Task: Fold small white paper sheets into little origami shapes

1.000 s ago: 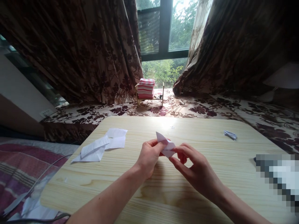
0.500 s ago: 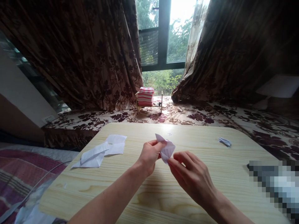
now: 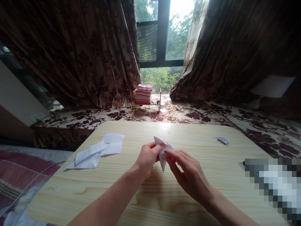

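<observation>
A small piece of folded white paper [image 3: 162, 160] is held up over the middle of the table, with pointed corners at its top and bottom. My left hand [image 3: 148, 158] pinches it from the left, thumb across its front. From the right, my right hand [image 3: 184, 164] touches its right side with the index finger and thumb, the fingers curled. Behind the fingers, part of the paper is hidden. To the far right on the table lies a small, narrow folded paper piece [image 3: 222, 140].
Loose white paper sheets [image 3: 88, 158] overlap on the left of the wooden table [image 3: 94, 194]. A pixelated object [image 3: 268, 185] lies at the right edge. Beyond the table, folded striped cloths [image 3: 143, 94] sit on a small stand by the window.
My right hand has moved up from the paper's lower tip to its right side. The paper's lower point now hangs free. The view has shifted slightly.
</observation>
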### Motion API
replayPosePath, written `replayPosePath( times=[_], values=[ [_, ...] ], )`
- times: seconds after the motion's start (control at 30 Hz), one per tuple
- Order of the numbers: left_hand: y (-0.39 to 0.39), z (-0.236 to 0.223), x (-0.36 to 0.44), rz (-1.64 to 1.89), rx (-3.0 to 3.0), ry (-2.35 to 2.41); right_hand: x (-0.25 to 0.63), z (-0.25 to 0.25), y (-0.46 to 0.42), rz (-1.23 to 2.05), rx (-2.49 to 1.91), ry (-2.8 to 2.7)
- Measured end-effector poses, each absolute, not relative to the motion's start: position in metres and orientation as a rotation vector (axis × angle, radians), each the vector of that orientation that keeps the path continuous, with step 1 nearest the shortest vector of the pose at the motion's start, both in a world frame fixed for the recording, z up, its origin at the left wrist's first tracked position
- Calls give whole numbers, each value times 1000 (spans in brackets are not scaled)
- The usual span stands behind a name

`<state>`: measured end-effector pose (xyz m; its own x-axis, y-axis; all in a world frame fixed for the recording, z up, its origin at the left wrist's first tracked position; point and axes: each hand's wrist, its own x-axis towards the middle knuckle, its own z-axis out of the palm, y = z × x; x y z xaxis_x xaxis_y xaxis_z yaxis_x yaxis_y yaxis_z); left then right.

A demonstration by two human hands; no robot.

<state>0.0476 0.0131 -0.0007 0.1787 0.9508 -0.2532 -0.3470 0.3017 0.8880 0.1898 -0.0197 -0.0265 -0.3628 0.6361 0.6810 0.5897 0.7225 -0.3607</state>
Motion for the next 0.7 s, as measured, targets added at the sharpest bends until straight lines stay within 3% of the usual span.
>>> replayPosePath(
  times=[0.47, 0.7],
  values=[
    [11, 1, 50, 1040, 875, 978, 190, -27, -21, -44, -1036, -2013],
    [15, 2, 43, 1123, 868, 1047, 193, -21, -24, 3, -790, -2080]
  ],
)
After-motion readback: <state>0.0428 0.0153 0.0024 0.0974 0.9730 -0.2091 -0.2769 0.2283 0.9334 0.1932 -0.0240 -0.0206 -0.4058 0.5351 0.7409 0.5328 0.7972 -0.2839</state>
